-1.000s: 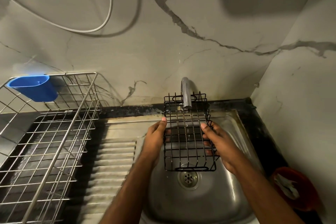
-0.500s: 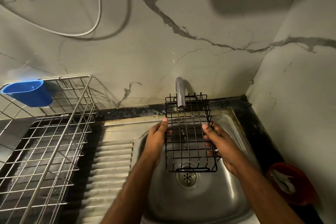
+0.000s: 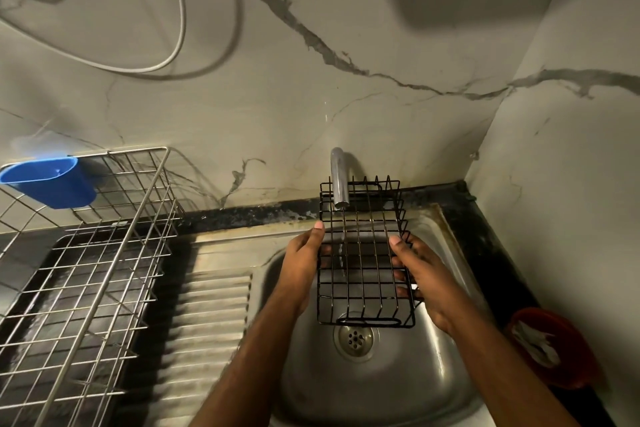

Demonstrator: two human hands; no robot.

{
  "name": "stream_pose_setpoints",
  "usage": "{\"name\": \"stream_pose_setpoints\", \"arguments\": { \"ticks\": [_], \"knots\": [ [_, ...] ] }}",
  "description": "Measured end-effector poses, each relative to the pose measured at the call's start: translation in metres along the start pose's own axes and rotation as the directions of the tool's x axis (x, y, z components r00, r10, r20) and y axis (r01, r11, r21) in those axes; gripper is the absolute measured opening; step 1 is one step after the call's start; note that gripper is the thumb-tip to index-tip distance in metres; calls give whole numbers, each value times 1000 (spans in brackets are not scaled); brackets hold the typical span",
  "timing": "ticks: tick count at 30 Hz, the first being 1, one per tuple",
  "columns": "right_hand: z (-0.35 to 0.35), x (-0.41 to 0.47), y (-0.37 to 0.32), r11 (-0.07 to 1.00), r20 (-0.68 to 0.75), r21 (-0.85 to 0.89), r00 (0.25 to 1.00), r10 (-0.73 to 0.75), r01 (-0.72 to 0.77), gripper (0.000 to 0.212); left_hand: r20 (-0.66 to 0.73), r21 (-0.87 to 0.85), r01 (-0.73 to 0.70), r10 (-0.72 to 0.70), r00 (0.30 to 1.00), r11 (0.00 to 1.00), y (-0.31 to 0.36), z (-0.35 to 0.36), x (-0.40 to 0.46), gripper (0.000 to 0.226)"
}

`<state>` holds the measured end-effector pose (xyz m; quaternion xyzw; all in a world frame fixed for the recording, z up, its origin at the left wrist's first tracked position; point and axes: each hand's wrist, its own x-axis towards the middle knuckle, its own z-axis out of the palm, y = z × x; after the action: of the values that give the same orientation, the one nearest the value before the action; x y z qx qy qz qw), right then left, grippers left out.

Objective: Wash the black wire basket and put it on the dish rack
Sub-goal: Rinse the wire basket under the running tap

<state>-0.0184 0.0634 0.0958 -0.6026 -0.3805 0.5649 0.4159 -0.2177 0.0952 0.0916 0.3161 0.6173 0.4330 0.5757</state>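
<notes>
Black wire basket (image 3: 363,253) gripped between left hand (image 3: 301,267), right hand (image 3: 419,270).

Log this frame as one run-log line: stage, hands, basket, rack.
stage: rinsing | left hand + right hand: grip black wire basket sides | basket: under tap, above sink | dish rack: left, not reached

Both forearms reach up from the bottom edge, converging toward the centre. The left hand (image 3: 304,262) sits at nine o'clock of the black wire basket (image 3: 363,253), thumb along its rim, fingers curled behind the mesh. The right hand (image 3: 420,269) grips at three o'clock, thumb on top, fingers (image 3: 401,276) wrapped underneath, showing through the wires.
</notes>
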Motion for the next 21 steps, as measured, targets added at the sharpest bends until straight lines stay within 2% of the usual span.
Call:
{"name": "stream_pose_setpoints", "arguments": {
  "ticks": [4, 11, 16, 19, 21],
  "knots": [
    [-3, -1, 1, 1000, -9, 4, 1000, 5, -5, 31, 21, 14, 1, -1, 1000, 1000, 0, 3, -1, 54],
    [-5, -2, 2, 1000, -19, 25, 1000, 18, -18, 34, 45, 25, -11, 10, 999, 1000, 2, 5, -1, 49],
    [-5, -3, 4, 999, -26, 34, 999, 28, -27, 41, 50, 54, -17, 14, 999, 998, 7, 7, -4, 36],
    [-7, -4, 5, 999, -32, 38, 999, 40, -39, 37, 49, 86, -32, 28, 998, 996, 8, 7, -5, 35],
    [-8, -3, 7, 998, -31, 44, 998, 49, -47, 32, 47, 97, -42, 38, 998, 994, 6, 7, -5, 45]
  ]
}}
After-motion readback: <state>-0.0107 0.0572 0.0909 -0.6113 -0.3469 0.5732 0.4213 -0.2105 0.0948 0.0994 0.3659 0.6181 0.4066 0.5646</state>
